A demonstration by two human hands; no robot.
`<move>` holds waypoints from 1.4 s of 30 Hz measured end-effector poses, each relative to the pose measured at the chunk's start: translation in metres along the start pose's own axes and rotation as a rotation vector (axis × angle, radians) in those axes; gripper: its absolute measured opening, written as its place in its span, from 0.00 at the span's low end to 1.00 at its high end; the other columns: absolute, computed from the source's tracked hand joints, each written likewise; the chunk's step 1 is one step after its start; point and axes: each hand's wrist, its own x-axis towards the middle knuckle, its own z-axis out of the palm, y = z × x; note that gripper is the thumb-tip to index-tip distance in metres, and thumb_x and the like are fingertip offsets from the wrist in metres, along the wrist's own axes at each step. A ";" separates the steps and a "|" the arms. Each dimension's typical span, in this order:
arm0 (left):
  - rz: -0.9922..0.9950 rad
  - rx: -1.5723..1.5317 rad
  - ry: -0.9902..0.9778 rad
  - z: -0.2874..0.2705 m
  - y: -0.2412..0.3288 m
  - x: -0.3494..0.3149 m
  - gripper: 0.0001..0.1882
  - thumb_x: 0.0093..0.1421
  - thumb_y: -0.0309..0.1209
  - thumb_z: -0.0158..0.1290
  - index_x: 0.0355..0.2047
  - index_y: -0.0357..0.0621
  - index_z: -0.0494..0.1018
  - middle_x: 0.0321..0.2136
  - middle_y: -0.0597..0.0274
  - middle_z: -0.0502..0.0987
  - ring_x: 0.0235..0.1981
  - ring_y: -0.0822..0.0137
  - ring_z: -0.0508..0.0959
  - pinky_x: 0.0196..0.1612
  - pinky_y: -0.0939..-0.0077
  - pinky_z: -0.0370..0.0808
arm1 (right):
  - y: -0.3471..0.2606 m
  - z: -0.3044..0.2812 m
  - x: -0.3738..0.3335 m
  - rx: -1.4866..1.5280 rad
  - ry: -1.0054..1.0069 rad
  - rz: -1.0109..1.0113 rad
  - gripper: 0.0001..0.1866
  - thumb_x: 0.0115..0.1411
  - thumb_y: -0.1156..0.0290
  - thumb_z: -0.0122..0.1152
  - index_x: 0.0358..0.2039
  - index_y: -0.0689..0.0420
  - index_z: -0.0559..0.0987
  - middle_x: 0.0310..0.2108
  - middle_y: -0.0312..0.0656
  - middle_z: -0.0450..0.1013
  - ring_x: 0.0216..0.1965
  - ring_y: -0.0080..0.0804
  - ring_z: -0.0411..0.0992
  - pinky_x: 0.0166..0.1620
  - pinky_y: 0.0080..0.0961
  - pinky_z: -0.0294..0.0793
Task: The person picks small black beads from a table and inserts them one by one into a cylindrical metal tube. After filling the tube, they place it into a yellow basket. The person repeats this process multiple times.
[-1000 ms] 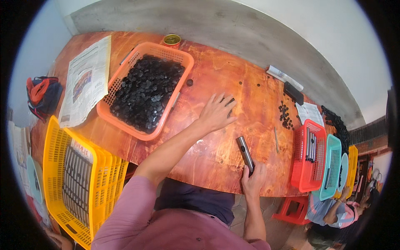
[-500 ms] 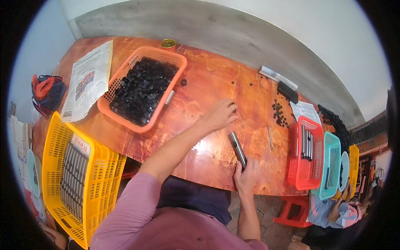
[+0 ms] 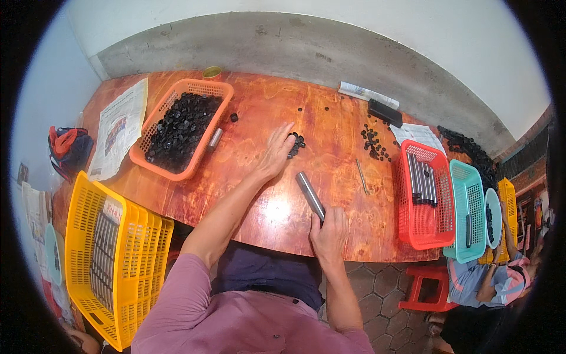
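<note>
My left hand [image 3: 275, 152] lies over the middle of the table, fingers stretched out and close to the wood. Just right of its fingertips sits a small heap of black caps [image 3: 299, 143]; the hand partly hides them. My right hand [image 3: 330, 235] grips the lower end of a shiny metal tube [image 3: 308, 193] near the table's front edge. The tube tilts away to the upper left. More loose black caps [image 3: 372, 141] are scattered farther right, and an orange basket [image 3: 134, 154] full of black pieces stands on the left.
A red basket [image 3: 425, 237] with metal tubes stands at right, beside a teal basket [image 3: 461, 252]. A thin rod [image 3: 361, 177] lies left of them. Yellow crates [image 3: 138, 259] stand at lower left. Newspaper [image 3: 118, 130] lies far left. Another person [image 3: 492, 283] sits beyond a red stool [image 3: 421, 288].
My left hand has gone from bent fingers above the table to lying stretched out, and a heap of black caps now shows beside it. The right hand still holds the tube. The view has shifted.
</note>
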 end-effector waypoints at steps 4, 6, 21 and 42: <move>-0.026 -0.264 -0.009 0.005 -0.012 0.007 0.34 0.77 0.53 0.37 0.71 0.40 0.60 0.69 0.43 0.63 0.71 0.49 0.61 0.74 0.56 0.53 | -0.002 0.000 -0.001 0.001 -0.036 0.028 0.17 0.58 0.72 0.67 0.47 0.63 0.78 0.37 0.53 0.72 0.41 0.55 0.72 0.45 0.47 0.71; -0.090 -0.459 0.084 0.004 -0.005 0.005 0.31 0.77 0.49 0.40 0.69 0.40 0.64 0.64 0.49 0.69 0.65 0.57 0.68 0.69 0.61 0.61 | 0.005 -0.001 -0.001 0.118 -0.069 0.101 0.16 0.60 0.71 0.67 0.47 0.64 0.78 0.38 0.52 0.72 0.41 0.50 0.72 0.44 0.45 0.71; -0.359 -1.104 -0.142 -0.012 0.034 -0.029 0.26 0.71 0.31 0.55 0.66 0.37 0.66 0.50 0.56 0.80 0.45 0.66 0.83 0.50 0.69 0.82 | -0.052 0.060 0.097 1.080 -0.296 0.503 0.15 0.71 0.64 0.60 0.50 0.61 0.76 0.33 0.34 0.77 0.28 0.17 0.74 0.31 0.16 0.69; -0.495 -1.173 -0.204 -0.028 0.018 -0.018 0.28 0.71 0.31 0.55 0.67 0.38 0.61 0.48 0.58 0.77 0.40 0.66 0.81 0.45 0.68 0.81 | 0.022 0.085 0.151 0.073 -0.051 -0.323 0.13 0.59 0.75 0.68 0.45 0.57 0.84 0.40 0.45 0.77 0.42 0.47 0.74 0.47 0.41 0.73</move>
